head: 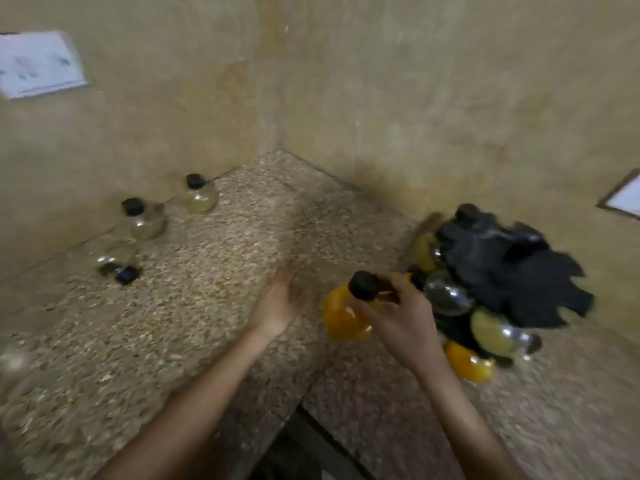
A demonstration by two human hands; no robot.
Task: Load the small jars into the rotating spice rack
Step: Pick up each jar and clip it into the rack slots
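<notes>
While the feed is pretty smeary on my end, I can make out the setup fine: a speckled stone counter (194, 317) tucked into a corner where two beige, blotchy walls (433, 98) meet. A white plate or sheet (38, 64) hangs on the left-hand wall, too blurred for me to read, and the corner of a framed white thing (625, 199) pokes in at the far right edge. Down at the bottom the counter has a dark gap (311, 441) between two slabs.

The right hand (401, 323) has its fingers curled round the neck of an orange jar (341, 317) just under its black cap (363, 285), holding it above the counter just beside the spice rack (519, 271). That rack sits against the right wall, black on top, with yellow, clear and orange jars packed into its side. The left hand (280, 303) hovers over the counter near the orange jar, fingers loose and spread, holding nothing.

Over by the left wall, well apart from the rack, three more jars wait: a yellowish jar (201, 197) upright, a clear jar (145, 221) upright, and a tipped jar (116, 263) lying on its side.
</notes>
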